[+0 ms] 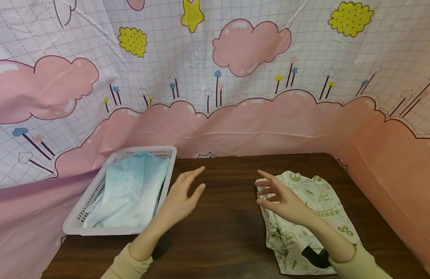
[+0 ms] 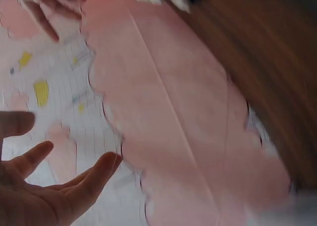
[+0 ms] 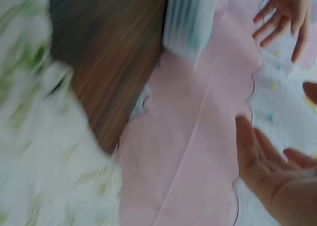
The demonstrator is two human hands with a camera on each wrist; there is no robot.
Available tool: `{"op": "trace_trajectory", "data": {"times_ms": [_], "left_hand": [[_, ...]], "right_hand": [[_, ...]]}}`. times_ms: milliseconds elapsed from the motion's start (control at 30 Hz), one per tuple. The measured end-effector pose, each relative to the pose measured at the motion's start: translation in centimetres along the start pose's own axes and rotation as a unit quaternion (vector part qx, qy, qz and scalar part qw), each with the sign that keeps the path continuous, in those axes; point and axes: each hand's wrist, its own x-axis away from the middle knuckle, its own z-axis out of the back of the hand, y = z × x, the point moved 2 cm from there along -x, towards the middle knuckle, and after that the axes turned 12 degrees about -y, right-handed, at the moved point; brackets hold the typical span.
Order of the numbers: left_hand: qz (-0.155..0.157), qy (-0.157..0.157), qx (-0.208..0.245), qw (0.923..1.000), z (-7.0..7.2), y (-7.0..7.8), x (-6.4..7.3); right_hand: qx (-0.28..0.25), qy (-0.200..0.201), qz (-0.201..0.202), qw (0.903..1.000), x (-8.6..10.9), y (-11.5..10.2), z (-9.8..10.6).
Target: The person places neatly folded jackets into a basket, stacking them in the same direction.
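Observation:
Both hands are raised over the table with a gap between them, and neither holds anything. My left hand (image 1: 182,194), fingers extended and thumb apart, is just right of a white plastic basket (image 1: 173,162). In that basket lies a pale blue, thin sheet-like bundle (image 1: 131,190). On the other side, my right hand (image 1: 286,199) has its fingers spread and overlaps a folded white cloth with green print (image 1: 328,197) in the head view. The left wrist view shows the left hand (image 2: 54,186) with loosely bent fingers; the right wrist view shows the right hand (image 3: 277,176) likewise.
A dark brown wooden table (image 1: 218,240) lies beneath, its bare surface showing between basket and cloth. Behind it hangs a pink and white curtain (image 1: 249,116) printed with clouds and stars, which also runs along the left and right sides.

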Motion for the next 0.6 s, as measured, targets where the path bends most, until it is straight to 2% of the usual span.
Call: {"op": "trace_trajectory", "data": {"times_ms": [133,233,433,500,600], "left_hand": [[-0.011,-0.035,0.028,0.9989,-3.9,1.4,-0.4],[-0.002,-0.09,0.049,0.9947,-6.7,2.0,-0.7],[0.04,-0.207,0.084,0.974,-11.8,2.5,-1.6],[0.049,-0.233,0.099,0.966,-13.4,2.6,-2.0],[0.063,-0.258,0.125,0.9559,-15.5,2.8,-2.9]], "right_hand": [[0.018,-0.003,0.011,0.9998,2.3,0.9,1.5],[0.014,0.005,0.009,0.9998,4.1,1.7,3.0],[0.017,0.027,-0.031,0.999,7.9,4.0,6.4],[0.036,0.038,-0.05,0.9974,9.2,5.0,7.5],[0.073,0.05,-0.106,0.9905,10.9,6.7,8.7]]}}
